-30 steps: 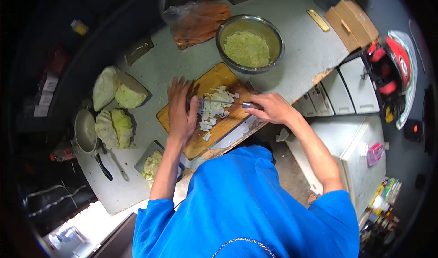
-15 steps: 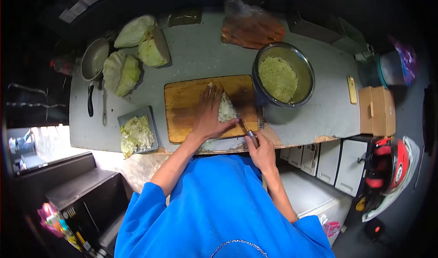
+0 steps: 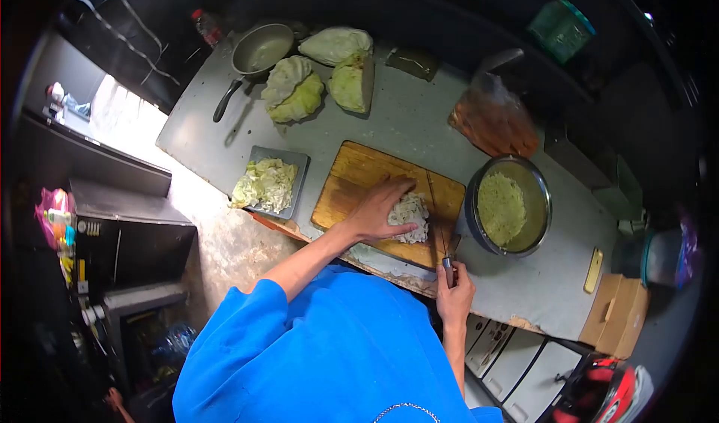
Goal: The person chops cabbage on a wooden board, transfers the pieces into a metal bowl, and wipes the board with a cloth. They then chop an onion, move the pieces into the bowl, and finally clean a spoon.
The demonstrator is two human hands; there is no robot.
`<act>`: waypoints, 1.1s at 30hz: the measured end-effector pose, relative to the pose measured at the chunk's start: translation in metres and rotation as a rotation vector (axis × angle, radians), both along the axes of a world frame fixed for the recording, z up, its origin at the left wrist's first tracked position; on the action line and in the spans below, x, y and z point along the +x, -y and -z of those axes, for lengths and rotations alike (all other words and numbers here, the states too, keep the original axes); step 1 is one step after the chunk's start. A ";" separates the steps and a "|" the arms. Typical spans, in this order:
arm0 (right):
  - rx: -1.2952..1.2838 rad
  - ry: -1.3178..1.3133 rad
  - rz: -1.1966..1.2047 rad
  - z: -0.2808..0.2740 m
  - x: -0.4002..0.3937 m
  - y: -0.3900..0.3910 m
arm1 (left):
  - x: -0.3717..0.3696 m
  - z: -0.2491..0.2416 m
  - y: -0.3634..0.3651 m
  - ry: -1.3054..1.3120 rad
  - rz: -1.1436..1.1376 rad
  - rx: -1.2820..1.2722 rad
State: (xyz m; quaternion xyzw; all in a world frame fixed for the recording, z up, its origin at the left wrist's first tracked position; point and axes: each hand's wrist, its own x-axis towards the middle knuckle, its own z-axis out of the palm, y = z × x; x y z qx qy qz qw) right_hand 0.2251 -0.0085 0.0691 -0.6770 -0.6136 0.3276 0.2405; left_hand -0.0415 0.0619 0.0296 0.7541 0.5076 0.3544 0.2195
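Observation:
On the wooden cutting board (image 3: 348, 172) lies a small heap of finely chopped cabbage (image 3: 409, 219). My left hand (image 3: 378, 210) curves around its left side, thumb and fingers spread apart and touching it. My right hand (image 3: 455, 296) is closed around the handle of a knife (image 3: 448, 266). The blade points away from me over the board's right part, just right of the heap and apart from it. A metal bowl (image 3: 545, 212) of chopped pale green cabbage stands right of the board. On the left, a grey scale-like tray (image 3: 296, 187) carries loose cabbage pieces (image 3: 266, 185).
Large cabbage pieces (image 3: 293, 90) sit at the back beside a pan (image 3: 262, 47). Behind the bowl rests a plastic bag of carrots (image 3: 494, 120). A phone (image 3: 593, 269) and a cardboard box (image 3: 616, 314) are at the right end. The table's front edge is chipped.
The view has turned, so the table appears tilted. The knife has moved from the heap's edge to its right, and my left hand has gone from lying flat to curving around the heap.

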 end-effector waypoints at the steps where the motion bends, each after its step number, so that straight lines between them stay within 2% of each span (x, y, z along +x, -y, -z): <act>1: 0.004 0.004 -0.018 0.002 0.002 0.000 | -0.005 -0.003 0.003 0.014 -0.048 0.010; 5: 0.031 -0.003 -0.093 0.009 0.002 -0.005 | -0.022 -0.007 0.017 -0.009 -0.100 0.067; 7: -0.026 -0.047 -0.069 0.004 0.001 -0.007 | -0.036 -0.015 0.025 0.073 -0.227 0.081; 9: 0.039 -0.039 -0.101 0.012 0.002 -0.012 | -0.056 -0.029 0.032 0.145 -0.317 0.089; 11: 0.109 -0.054 -0.130 0.017 0.001 -0.018 | -0.081 -0.044 0.034 0.153 -0.510 0.073; 14: 0.075 -0.049 -0.152 0.008 -0.011 -0.029 | -0.125 -0.067 0.023 0.160 -0.609 0.156; 18: 0.090 -0.076 -0.166 -0.003 -0.029 -0.036 | -0.180 -0.093 -0.007 0.237 -0.690 0.120; 20: 0.126 -0.106 -0.153 -0.007 -0.039 -0.038 | -0.206 -0.096 -0.032 0.129 -0.812 0.193; 21: 0.128 -0.118 -0.142 -0.007 -0.044 -0.038 | -0.219 -0.094 -0.045 0.135 -0.797 0.199; 23: 0.131 -0.130 -0.107 -0.008 -0.050 -0.039 | -0.246 -0.083 -0.073 -0.135 -0.839 0.308; 24: 0.170 -0.140 -0.114 -0.008 -0.052 -0.038 | -0.257 -0.079 -0.086 -0.235 -0.849 0.219; 25: 0.200 -0.145 -0.112 -0.014 -0.055 -0.037 | -0.260 -0.082 -0.092 -0.233 -0.809 0.206; 27: 0.192 -0.143 -0.059 -0.013 -0.052 -0.032 | -0.252 -0.084 -0.106 -0.392 -0.697 0.387; 30: 0.120 -0.126 0.083 -0.013 -0.044 -0.019 | -0.163 -0.102 -0.079 -0.105 -0.470 0.174; 32: 0.069 -0.137 0.155 -0.008 -0.039 -0.001 | -0.092 -0.095 -0.043 -0.021 -0.255 -0.022; 33: 0.058 -0.130 0.205 -0.008 -0.039 0.008 | -0.063 -0.077 -0.027 -0.051 -0.127 -0.020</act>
